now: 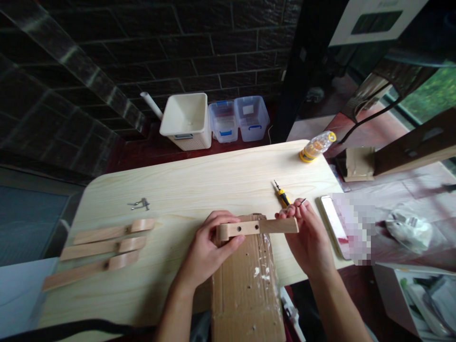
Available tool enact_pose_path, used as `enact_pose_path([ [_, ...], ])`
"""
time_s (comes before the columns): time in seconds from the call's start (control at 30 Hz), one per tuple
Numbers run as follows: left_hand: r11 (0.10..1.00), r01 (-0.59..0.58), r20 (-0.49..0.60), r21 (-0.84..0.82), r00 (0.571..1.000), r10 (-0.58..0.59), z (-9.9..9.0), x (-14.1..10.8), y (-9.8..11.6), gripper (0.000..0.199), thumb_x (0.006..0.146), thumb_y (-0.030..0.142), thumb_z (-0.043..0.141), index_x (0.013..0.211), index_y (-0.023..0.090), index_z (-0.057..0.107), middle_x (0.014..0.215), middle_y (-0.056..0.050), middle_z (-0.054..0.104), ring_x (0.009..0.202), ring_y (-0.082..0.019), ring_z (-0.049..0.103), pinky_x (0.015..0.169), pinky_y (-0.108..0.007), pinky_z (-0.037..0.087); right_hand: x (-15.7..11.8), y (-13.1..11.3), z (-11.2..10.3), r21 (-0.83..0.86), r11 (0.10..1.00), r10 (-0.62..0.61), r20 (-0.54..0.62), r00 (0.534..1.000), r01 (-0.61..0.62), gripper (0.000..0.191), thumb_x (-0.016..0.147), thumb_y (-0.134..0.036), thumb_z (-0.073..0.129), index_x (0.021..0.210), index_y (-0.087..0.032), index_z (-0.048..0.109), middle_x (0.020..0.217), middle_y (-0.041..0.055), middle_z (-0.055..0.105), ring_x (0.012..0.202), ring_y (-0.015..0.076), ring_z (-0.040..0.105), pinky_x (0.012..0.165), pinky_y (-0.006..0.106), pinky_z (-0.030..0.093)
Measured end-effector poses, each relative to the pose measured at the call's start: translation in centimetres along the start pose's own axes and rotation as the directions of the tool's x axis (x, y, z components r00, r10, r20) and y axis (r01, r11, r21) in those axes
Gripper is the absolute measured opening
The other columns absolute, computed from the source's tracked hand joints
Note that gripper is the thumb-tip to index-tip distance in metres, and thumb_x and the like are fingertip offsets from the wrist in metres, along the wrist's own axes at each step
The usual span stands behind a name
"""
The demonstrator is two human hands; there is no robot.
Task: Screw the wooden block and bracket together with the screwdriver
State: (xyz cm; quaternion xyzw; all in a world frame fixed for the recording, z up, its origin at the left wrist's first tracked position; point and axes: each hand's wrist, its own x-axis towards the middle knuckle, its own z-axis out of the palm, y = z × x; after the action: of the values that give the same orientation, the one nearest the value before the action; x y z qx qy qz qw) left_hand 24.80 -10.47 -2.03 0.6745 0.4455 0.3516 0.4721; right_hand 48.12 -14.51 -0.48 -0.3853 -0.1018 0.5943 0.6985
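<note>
My left hand (199, 259) is closed around the left end of a wooden piece (269, 226), thumb in front and fingers behind. This piece has a rounded block at its left and two dark holes. It lies across the top of a taped cardboard box (235, 285). Between the thumb and a fingertip of my right hand (309, 240) is a small dark screw (303, 201), mostly covered. The other right fingers are curled just behind the wood's right end. Beyond them lies a yellow and black screwdriver (283, 196), its tip pointing away.
Three similar wooden pieces (90, 251) lie at the table's left, near a few loose screws (144, 203). A clear bottle (315, 148) stands at the far right corner, a phone (333, 223) at the right edge. Plastic bins (190, 137) stand on the floor beyond the table (199, 175).
</note>
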Motion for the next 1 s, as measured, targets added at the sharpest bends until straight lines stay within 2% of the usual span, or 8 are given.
enact_pose_path([
  [0.47,1.0,-0.008,0.003,0.003,1.0,0.008,0.0,0.03,-0.05,0.021,0.091,0.025,0.081,0.111,0.027,0.075,0.116,-0.006,0.073,0.116,-0.024,0.069,0.102,-0.039,0.056,0.15,-0.24,-0.29,0.02,1.0,0.02,-0.001,1.0,-0.02,0.017,0.088,-0.035,0.086,0.096,-0.026,0.074,0.086,-0.0023,0.073,0.085,0.0141,0.07,0.086,0.028,0.058],
  [0.73,1.0,-0.011,0.035,0.005,0.999,0.011,0.06,0.55,0.14,0.02,0.09,0.027,0.082,0.108,0.026,0.075,0.116,-0.007,0.073,0.114,-0.024,0.069,0.104,-0.043,0.057,0.18,-0.47,-0.34,-0.032,0.999,-0.007,-0.025,1.0,0.006,0.018,0.087,-0.033,0.088,0.097,-0.027,0.073,0.086,-0.0021,0.071,0.086,0.0148,0.068,0.086,0.03,0.057],
  [1.0,1.0,-0.014,0.033,0.005,0.999,0.014,0.05,0.49,-0.1,0.019,0.091,0.027,0.082,0.109,0.026,0.074,0.116,-0.007,0.072,0.116,-0.024,0.068,0.104,-0.043,0.056,-0.05,-0.55,-0.39,-0.12,0.992,-0.03,0.006,1.0,0.03,0.02,0.088,-0.035,0.089,0.097,-0.029,0.073,0.087,-0.0028,0.071,0.084,0.0154,0.066,0.083,0.032,0.056],
])
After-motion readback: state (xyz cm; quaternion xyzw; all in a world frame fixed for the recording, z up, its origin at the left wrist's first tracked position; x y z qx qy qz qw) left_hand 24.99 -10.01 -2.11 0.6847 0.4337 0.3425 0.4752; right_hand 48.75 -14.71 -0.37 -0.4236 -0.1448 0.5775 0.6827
